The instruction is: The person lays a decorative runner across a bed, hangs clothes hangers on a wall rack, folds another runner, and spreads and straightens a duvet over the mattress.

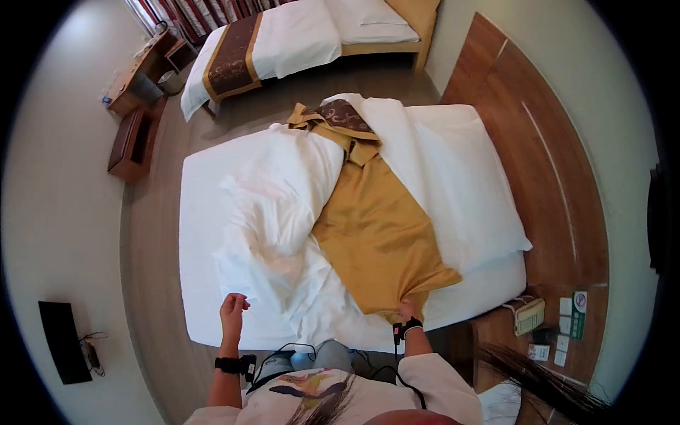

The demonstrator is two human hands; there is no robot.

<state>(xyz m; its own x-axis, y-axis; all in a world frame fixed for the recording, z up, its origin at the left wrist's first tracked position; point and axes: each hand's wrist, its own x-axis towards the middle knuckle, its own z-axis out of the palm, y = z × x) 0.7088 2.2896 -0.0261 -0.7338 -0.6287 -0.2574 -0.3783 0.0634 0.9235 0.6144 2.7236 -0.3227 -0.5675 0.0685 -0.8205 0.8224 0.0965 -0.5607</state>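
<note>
A gold bed runner (375, 227) with a brown patterned band (347, 115) lies bunched across the near bed, its far end folded over. My right hand (408, 309) is closed on the runner's near corner, where the cloth gathers into creases. Left of the runner a white duvet (273, 205) is heaped in loose folds. My left hand (234, 307) hovers by the bed's near edge, close to the duvet, its fingers loosely curled and slightly apart, with nothing visible in them. White bedding (453, 177) lies at the headboard side.
A wooden headboard panel (531, 163) runs along the right. A nightstand (489, 340) with a telephone (528, 316) stands at the near right. Beyond the bed is a second made bed (290, 49). A luggage bench (131, 145) and a wall television (64, 342) are on the left.
</note>
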